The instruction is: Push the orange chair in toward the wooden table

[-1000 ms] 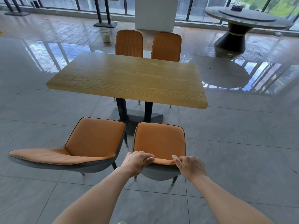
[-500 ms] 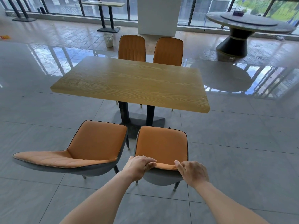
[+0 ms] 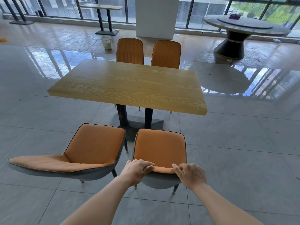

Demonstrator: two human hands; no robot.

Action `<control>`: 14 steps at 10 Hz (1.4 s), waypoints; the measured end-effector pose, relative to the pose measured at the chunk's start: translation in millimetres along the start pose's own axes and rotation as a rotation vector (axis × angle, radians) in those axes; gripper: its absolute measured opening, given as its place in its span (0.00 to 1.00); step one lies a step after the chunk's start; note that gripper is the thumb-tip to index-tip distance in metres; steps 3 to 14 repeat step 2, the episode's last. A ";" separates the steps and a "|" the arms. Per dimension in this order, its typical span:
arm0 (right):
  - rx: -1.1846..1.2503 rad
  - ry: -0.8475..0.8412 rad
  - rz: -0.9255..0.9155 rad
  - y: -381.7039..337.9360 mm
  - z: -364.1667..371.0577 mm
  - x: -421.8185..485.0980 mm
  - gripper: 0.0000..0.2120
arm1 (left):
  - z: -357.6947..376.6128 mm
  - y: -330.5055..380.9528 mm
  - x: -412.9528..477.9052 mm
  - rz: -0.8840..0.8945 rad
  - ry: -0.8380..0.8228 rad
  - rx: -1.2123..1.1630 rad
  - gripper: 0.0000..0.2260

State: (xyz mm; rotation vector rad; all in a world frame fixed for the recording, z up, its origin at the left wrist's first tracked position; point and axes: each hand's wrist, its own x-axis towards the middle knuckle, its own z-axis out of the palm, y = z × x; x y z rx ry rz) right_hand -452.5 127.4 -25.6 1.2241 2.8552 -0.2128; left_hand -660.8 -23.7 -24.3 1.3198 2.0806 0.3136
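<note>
An orange chair (image 3: pixel 159 148) with a grey shell stands on the floor just short of the near edge of the wooden table (image 3: pixel 129 85), its seat facing the table. My left hand (image 3: pixel 138 172) grips the top left of its backrest, fingers curled over the rim. My right hand (image 3: pixel 190 175) holds the top right of the same backrest. The seat's front lies near the table's black pedestal base (image 3: pixel 138 125), still outside the tabletop's edge.
A second orange chair (image 3: pixel 73 153) stands to the left, turned sideways, close beside the held one. Two more orange chairs (image 3: pixel 129 51) are tucked in at the table's far side. A white bin (image 3: pixel 106 42), a white pillar (image 3: pixel 155 17) and a round table (image 3: pixel 243 28) stand farther back.
The chair and both hands sit lower in view and the table looks farther off; the view has tilted up and back a little. The grip on the backrest is unchanged.
</note>
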 end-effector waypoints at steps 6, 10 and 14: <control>0.264 -0.266 0.071 1.8 -14.7 11.4 0.28 | -10.8 11.3 5.4 -0.097 0.050 -0.128 0.23; 0.264 -0.266 0.071 1.8 -14.7 11.4 0.28 | -10.8 11.3 5.4 -0.097 0.050 -0.128 0.23; 0.264 -0.266 0.071 1.8 -14.7 11.4 0.28 | -10.8 11.3 5.4 -0.097 0.050 -0.128 0.23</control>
